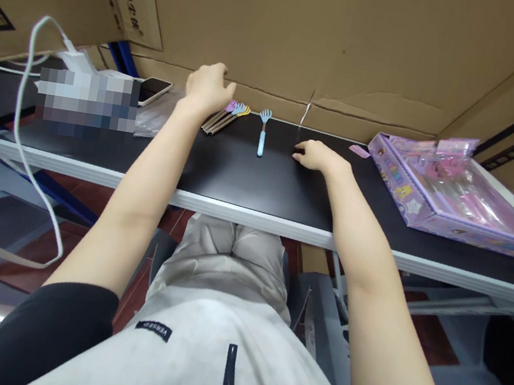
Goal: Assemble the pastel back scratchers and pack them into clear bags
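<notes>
My left hand (209, 87) hovers at the back of the table, with its thumb apart from the bent fingers; its fingertips are mostly hidden. Just right of it lie several small back scratchers (222, 121) side by side, with purple, blue and yellow claw-shaped heads and brownish handles. A light-blue back scratcher (262, 134) lies alone between my hands, claw end toward the back. To its right, my right hand (313, 154) is low over the table, fingers loosely bent and apart, with nothing visible in them.
An open purple display box (422, 201) with pink, plastic-wrapped items stands at the right. A pink scrap (358, 151) lies beside it. At left are a phone (155, 91), clear plastic bag (154, 119) and white cable (20, 99). A cardboard wall (280, 35) closes off the back.
</notes>
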Action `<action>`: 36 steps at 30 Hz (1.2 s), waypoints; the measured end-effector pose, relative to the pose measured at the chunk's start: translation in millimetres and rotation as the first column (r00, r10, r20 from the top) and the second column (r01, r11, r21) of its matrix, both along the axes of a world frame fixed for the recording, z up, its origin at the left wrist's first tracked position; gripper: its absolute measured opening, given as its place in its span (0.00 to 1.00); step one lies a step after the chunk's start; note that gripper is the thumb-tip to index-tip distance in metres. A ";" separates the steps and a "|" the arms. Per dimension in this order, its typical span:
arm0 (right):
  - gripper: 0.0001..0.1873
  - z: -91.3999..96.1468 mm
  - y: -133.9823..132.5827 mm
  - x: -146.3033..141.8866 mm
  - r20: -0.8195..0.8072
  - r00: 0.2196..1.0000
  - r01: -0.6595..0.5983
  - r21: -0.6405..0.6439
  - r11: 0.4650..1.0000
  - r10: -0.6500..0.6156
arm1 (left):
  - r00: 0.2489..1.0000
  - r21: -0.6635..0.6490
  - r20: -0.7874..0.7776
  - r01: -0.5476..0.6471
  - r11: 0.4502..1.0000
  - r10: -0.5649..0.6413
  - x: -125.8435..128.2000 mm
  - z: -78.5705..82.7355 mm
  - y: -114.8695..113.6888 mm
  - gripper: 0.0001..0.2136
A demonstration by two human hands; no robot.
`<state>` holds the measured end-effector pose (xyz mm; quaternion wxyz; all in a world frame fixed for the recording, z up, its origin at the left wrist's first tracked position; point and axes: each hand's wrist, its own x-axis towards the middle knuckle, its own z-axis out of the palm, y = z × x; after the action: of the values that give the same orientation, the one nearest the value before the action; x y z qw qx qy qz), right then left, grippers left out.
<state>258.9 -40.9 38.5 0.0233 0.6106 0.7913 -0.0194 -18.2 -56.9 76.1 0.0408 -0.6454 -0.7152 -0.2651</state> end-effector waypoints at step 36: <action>0.27 -17.2 18.3 7.9 -0.025 0.997 -0.078 0.053 0.996 0.079 | 0.835 -0.320 -0.146 0.468 0.824 -0.530 39.0 -70.9 9.2 0.28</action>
<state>266.8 -22.5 21.3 -0.0026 0.5792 0.8152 -0.0061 20.8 -47.7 5.3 -0.0372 -0.8362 -0.5397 -0.0902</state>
